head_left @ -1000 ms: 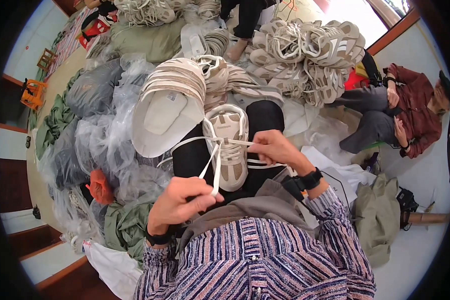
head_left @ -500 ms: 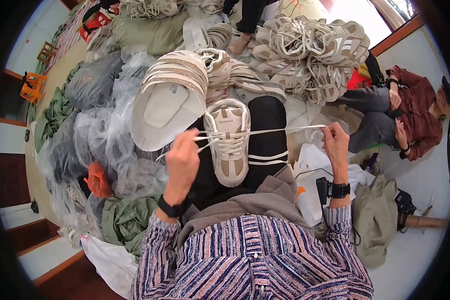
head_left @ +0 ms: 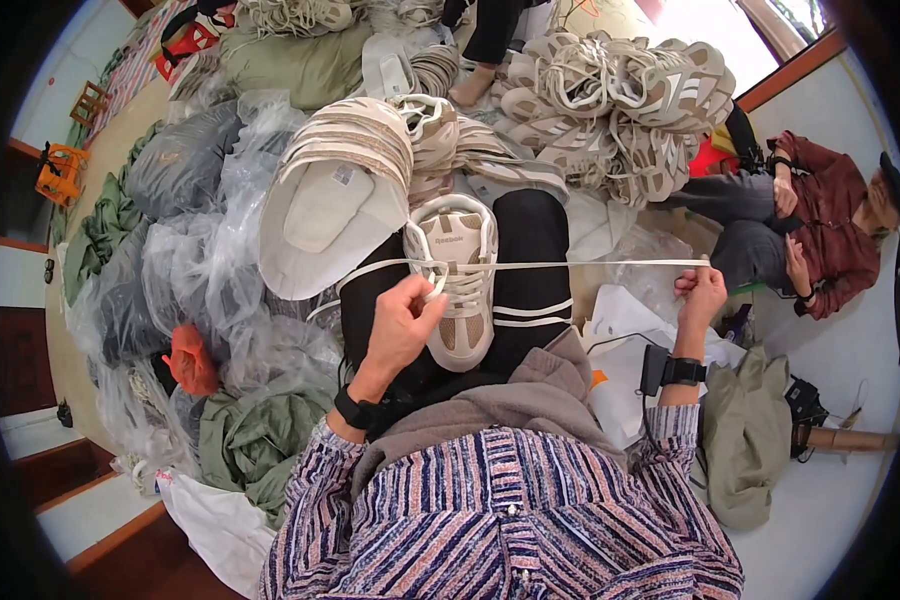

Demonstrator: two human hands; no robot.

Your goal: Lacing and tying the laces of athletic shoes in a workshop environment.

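Observation:
A beige and white sneaker [head_left: 462, 342] rests between my black-trousered thighs, its toe toward me. My right hand [head_left: 702, 295], out to the right, pinches the end of a cream shoelace [head_left: 590, 264], which runs taut across the shoe. At the left side of the lacing, my left hand [head_left: 405, 322] is closed in a pinch on a short loop of the lace. Another loose lace end trails left over my thigh. Beyond the shoe, a stack of beige shoe uppers [head_left: 335, 205] leans with its pale inside facing me.
Piles of similar shoes [head_left: 610, 110] stand ahead to the right. Plastic-wrapped bundles [head_left: 195, 240] and a red bag [head_left: 191, 360] lie to the left. A seated person [head_left: 830, 230] is at the right, and another person's leg [head_left: 490, 50] shows at the far side.
My right hand has drawn the lace farther right. My left hand has moved right and nearer to me, onto the lacing's left side. The loose left end now lies over my thigh.

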